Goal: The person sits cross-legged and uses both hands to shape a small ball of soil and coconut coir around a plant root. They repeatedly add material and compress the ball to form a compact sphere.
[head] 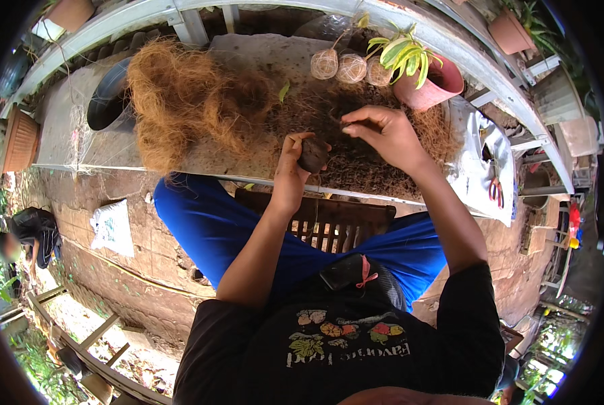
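In my left hand (294, 162) is a dark, rounded lump of soil (313, 155), held above the near edge of the bench. My right hand (385, 134) hovers to its right over loose dark soil and fibre (355, 169), with thumb and fingertips pinched; a small dark bit seems to be between them. A big heap of brown coconut fibre (172, 101) lies on the left of the bench. Beyond my right hand stand several thread-wrapped balls (351, 69) in a row, beside a tilted pink pot (428, 83) and a variegated leafy plant (405, 56).
A dark pot (110, 98) lies on its side at the left, near tangled white thread (79, 136). Red-handled scissors (495, 191) rest on a silvery plastic sheet (476, 162) at the right. A metal rail (281, 11) borders the far side. Another person (36, 235) bends down at far left.
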{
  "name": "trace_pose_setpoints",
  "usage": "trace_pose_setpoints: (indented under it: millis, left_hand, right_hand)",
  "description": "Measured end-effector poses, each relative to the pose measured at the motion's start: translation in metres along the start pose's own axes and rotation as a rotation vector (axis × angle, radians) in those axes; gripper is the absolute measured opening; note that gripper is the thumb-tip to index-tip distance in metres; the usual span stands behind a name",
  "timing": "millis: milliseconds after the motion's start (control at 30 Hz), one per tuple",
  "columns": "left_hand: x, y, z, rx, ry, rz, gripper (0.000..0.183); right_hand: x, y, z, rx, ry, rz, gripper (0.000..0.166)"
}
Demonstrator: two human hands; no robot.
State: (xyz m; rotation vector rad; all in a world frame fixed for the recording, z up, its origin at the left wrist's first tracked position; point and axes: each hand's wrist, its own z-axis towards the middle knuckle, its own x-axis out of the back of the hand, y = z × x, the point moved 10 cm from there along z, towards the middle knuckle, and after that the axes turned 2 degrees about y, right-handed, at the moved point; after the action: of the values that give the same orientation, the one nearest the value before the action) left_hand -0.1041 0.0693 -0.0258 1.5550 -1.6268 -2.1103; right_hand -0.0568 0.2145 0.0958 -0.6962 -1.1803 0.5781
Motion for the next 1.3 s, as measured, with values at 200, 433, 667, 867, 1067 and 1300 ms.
trace_pose_setpoints:
  millis: [200,433,667,867,1067,1300]
  left_hand:
    - [-0.01,-0.009,-0.004,0.022,-0.059,0.177,0.044]
    - [-0.005,-0.015,-0.006,0.032,-0.079,0.152,0.042]
    - [0.003,-0.009,-0.012,-0.016,0.074,0.314,0.048]
    - [-0.013,0.0,-0.014,-0.017,0.005,0.109,0.028]
    - [-0.018,0.007,-0.016,-0.079,0.015,0.015,0.019]
    - [-0.022,0.004,-0.017,-0.114,-0.008,0.0,0.018]
  right_hand:
    - [-0.029,-0.052,-0.009,0.222,-0.065,-0.068,0.019]
    - [-0.06,-0.059,-0.029,0.363,-0.103,-0.385,0.042]
    - [-0.075,-0.075,-0.053,0.406,0.009,-0.421,0.063]
    - [-0.065,-0.059,-0.06,0.174,0.017,-0.05,0.095]
    - [-0.063,-0.061,-0.069,0.11,0.026,0.129,0.109]
    - [-0.063,-0.058,-0.076,0.064,0.146,0.416,0.113]
